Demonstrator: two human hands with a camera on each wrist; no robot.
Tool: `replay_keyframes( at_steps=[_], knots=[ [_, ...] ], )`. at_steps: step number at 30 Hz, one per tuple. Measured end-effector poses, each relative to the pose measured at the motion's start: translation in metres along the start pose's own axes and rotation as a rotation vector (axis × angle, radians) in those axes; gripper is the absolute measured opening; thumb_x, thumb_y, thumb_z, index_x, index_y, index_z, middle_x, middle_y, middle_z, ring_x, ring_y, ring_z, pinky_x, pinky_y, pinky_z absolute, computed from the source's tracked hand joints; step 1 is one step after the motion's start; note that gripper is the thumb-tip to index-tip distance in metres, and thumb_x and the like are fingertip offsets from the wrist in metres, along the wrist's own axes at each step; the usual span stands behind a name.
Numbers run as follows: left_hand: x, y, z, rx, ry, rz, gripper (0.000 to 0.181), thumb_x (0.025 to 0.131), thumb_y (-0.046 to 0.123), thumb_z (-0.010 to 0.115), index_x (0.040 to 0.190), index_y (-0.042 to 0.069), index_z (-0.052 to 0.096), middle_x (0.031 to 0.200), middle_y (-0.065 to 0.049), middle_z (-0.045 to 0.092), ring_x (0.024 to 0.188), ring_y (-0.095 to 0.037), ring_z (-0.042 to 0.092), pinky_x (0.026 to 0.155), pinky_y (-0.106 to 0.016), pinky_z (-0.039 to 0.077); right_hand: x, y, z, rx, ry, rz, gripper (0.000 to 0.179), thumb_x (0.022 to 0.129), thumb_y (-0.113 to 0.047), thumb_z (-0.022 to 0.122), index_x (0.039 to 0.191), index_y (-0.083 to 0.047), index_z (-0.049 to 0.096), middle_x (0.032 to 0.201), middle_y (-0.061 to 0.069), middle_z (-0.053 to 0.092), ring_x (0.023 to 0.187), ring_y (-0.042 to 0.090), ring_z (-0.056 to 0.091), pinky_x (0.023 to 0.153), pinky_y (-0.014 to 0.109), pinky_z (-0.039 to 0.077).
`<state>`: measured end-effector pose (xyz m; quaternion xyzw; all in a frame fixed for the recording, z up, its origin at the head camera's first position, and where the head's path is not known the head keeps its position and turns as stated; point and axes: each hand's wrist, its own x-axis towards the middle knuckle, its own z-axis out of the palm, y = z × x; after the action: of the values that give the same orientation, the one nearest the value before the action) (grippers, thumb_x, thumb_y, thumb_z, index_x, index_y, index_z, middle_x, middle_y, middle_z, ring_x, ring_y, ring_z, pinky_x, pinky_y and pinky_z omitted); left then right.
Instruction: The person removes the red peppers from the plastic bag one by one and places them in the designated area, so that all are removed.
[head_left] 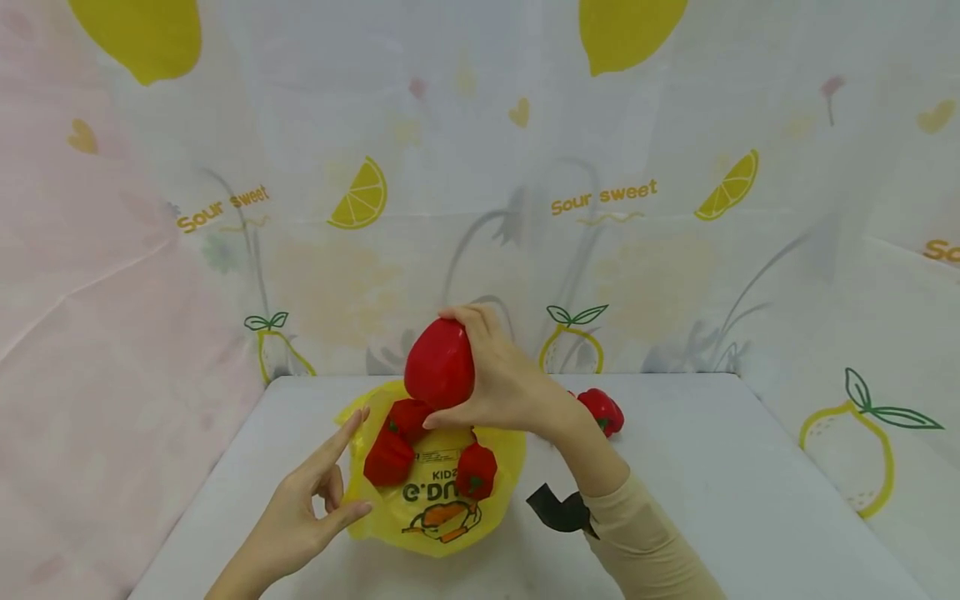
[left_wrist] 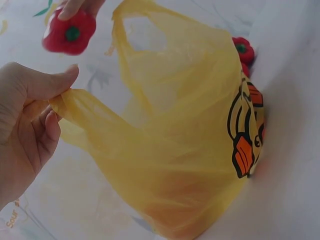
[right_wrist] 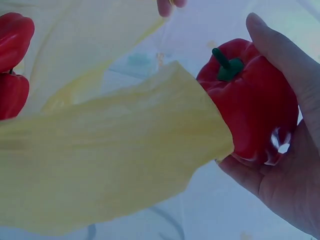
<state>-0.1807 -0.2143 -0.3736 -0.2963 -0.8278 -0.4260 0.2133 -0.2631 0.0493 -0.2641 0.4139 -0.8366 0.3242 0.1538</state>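
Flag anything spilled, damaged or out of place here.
Nothing stands out: the right hand holds a red pepper, the left hand holds the yellow bag, and I see no spill or obvious damage.

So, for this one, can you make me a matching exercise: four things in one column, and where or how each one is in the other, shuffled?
Things
1. Left hand
2. Right hand
3. Yellow bag
4. Loose red peppers

Places and states
A. Gripping a raised red pepper
B. On the white table, to the right in the head view
C. Pinching the edge of a thin plastic item
D. Printed with dark lettering, with red peppers inside

Right pairs: 1-C, 2-A, 3-D, 4-B
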Motion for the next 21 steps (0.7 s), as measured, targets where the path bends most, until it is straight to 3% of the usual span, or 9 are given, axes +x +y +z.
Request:
replay_keyframes(
  at_steps=[10, 21],
  knots=[
    [0.000, 0.002, -0.001, 0.002, -0.009, -0.037, 0.098, 0.067, -0.009, 0.081, 0.150, 0.005, 0.032, 0.067, 0.011, 0.044, 0.051, -0.002, 0.038, 0.050, -0.019, 0.042, -0.004, 0.009, -0.011, 0.023, 0.025, -0.046, 0.101, 0.064, -0.036, 0.090, 0.140, -0.014, 0.027, 0.136, 0.004, 0.033, 0.120, 0.017, 0.044, 0.088, 0.030, 0.051],
    [0.002, 0.003, 0.001, -0.004, -0.003, -0.006, 0.099, 0.065, -0.012, 0.081, 0.149, 0.002, 0.032, 0.088, 0.004, 0.053, 0.052, -0.002, 0.038, 0.050, -0.018, 0.041, -0.012, 0.018, -0.026, -0.002, 0.083, -0.094, 0.106, 0.061, -0.030, 0.093, 0.142, -0.013, 0.026, 0.139, 0.007, 0.031, 0.122, 0.022, 0.043, 0.087, 0.034, 0.052]
  ],
)
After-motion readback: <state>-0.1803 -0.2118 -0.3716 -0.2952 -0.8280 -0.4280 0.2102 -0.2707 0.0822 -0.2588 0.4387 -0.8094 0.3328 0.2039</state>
